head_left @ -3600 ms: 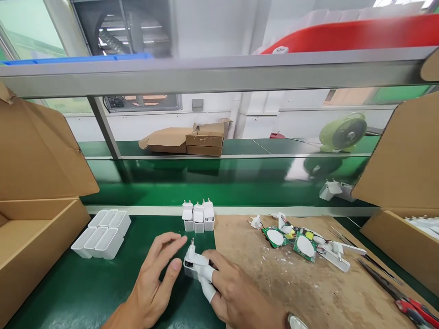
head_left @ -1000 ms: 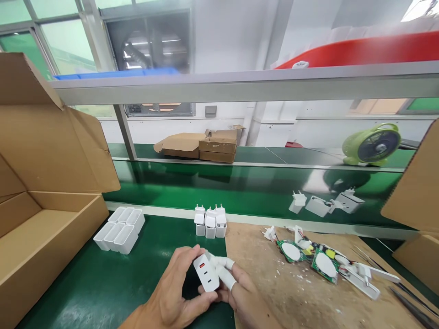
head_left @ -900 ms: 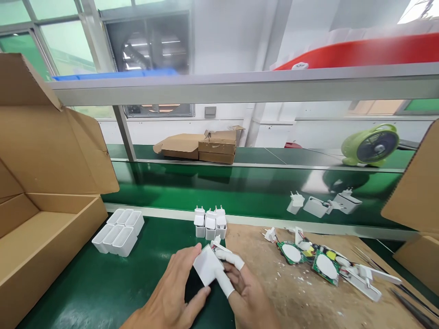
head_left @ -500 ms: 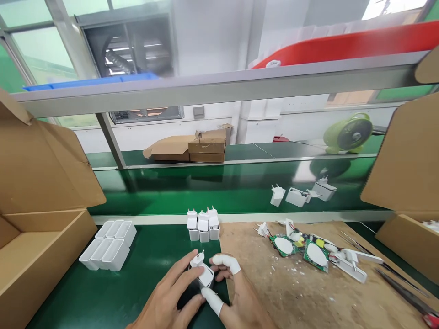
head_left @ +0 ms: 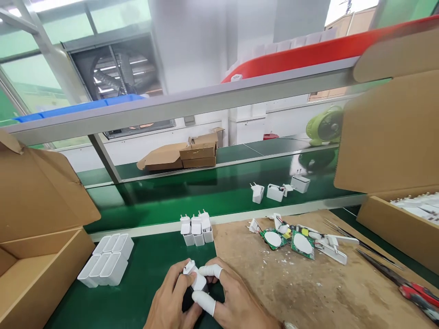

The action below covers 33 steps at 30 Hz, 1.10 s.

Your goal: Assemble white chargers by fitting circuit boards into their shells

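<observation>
Between my two hands, low in the middle of the head view, is a white plug adapter [head_left: 197,278] with its pins toward the top. My left hand [head_left: 171,292] grips it from the left, thumb and fingers closed around it. White finger cots cover the thumb and index finger of my right hand [head_left: 228,290], which presses on the adapter's right side. Just beyond them, several white plug adapters [head_left: 196,228] stand grouped on the green work surface. Off to the left sit several white open-topped plastic housings [head_left: 105,259] in two rows.
On the brown board [head_left: 254,265] lie green circuit boards [head_left: 302,245] with wired parts. Tweezers [head_left: 363,242] and red-handled pliers [head_left: 404,285] rest at its right. Cardboard boxes flank me, one at left [head_left: 68,274] and one at right [head_left: 398,228] holding white parts.
The view has turned to the right and tilted. My right fingers have closed in on the adapter, which they were beside before; my left hand keeps its hold.
</observation>
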Tool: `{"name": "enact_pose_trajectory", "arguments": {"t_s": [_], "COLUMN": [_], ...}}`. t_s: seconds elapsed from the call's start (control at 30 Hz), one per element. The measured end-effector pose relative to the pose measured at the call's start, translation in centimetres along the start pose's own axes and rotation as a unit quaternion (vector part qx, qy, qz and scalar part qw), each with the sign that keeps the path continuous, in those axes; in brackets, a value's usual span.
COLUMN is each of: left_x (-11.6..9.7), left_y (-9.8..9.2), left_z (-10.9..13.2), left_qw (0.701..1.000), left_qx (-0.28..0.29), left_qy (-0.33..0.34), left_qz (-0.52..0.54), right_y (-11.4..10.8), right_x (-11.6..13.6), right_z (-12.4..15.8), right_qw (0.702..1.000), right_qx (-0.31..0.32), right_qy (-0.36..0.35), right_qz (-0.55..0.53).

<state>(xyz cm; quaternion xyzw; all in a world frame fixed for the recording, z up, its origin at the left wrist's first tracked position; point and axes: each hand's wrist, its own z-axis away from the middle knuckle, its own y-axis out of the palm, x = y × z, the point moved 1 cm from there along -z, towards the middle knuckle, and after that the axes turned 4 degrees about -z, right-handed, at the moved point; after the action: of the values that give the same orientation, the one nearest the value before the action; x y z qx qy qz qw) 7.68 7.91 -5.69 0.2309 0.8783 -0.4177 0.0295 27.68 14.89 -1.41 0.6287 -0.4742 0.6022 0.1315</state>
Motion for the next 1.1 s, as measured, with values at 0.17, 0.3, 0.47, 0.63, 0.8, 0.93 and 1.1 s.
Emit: {"name": "enact_pose_trajectory", "arguments": {"t_s": [0.17,0.3,0.47,0.63,0.8,0.93,1.1], "left_x": [3.7,7.5,8.3,6.5,8.0,11.7,12.4], "left_y": [-1.0,-1.4,0.2,0.5,-5.3,-10.8,-10.7], "left_z": [-1.9,-4.4,-6.4,-4.8,-1.3,3.1,4.7], "left_qw": [0.985,0.955,0.955,0.973,0.981,0.934,0.95], "left_qx": [-0.041,0.009,0.021,-0.004,-0.022,-0.029,0.012], "left_qy": [-0.163,-0.269,-0.23,-0.187,-0.138,-0.127,-0.044], "left_qz": [0.023,0.123,0.187,0.132,-0.138,-0.333,-0.309], "right_y": [-1.7,-1.9,-1.6,-1.5,-1.5,-1.7,-1.9], "right_x": [-0.5,-2.6,-3.9,-5.5,-6.6,-4.9,-2.8], "right_z": [-0.6,-1.0,-1.1,-0.8,-0.8,-0.2,0.8], "right_qw": [0.997,0.994,0.99,0.982,0.975,0.973,0.972], "right_qx": [-0.057,-0.063,-0.063,-0.068,-0.084,-0.088,-0.074], "right_qy": [-0.002,0.018,-0.004,-0.054,-0.128,-0.143,-0.129], "right_qz": [0.048,0.084,0.128,0.17,0.159,0.158,0.181]}}
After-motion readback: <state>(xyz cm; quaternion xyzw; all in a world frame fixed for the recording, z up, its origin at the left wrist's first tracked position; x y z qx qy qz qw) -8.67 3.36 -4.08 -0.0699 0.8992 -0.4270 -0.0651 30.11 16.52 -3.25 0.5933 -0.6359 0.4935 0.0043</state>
